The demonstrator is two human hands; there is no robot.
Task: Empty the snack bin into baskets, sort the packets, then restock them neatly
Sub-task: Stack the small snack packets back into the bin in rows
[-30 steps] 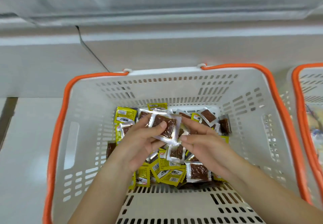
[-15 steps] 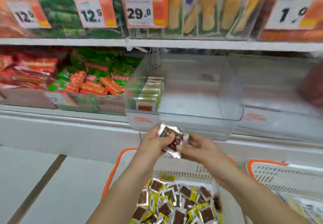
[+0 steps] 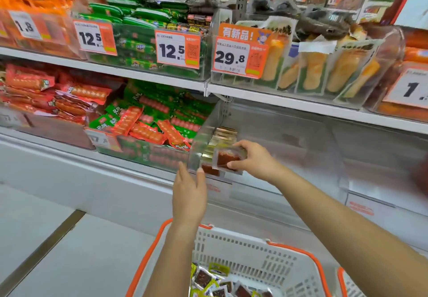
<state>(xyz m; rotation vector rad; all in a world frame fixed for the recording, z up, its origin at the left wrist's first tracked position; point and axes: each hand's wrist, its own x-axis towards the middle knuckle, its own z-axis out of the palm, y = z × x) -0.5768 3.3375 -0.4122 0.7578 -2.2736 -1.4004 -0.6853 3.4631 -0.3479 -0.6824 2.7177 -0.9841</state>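
Note:
My right hand point(image 3: 254, 159) grips a small stack of clear packets with brown contents point(image 3: 227, 158) inside the clear snack bin point(image 3: 289, 139), at its front left corner beside a row of packets point(image 3: 222, 137) that stand along the left wall. My left hand point(image 3: 188, 192) is raised in front of the bin's front left edge, fingers straight, its fingertips at the clear wall. Below, a white basket with an orange rim point(image 3: 254, 250) holds several brown and yellow packets point(image 3: 215, 280).
Shelves above carry green and orange snack bags behind price tags 12.5 point(image 3: 177, 50) and 29.8 point(image 3: 236, 57). Red and green sausage packs point(image 3: 148, 125) fill the bin to the left. A second basket's rim point(image 3: 341, 282) shows at bottom right.
Both hands rose from the basket to the shelf. The packets passed into my right hand alone and went into the clear bin; my left hand let go and moved to the bin's front.

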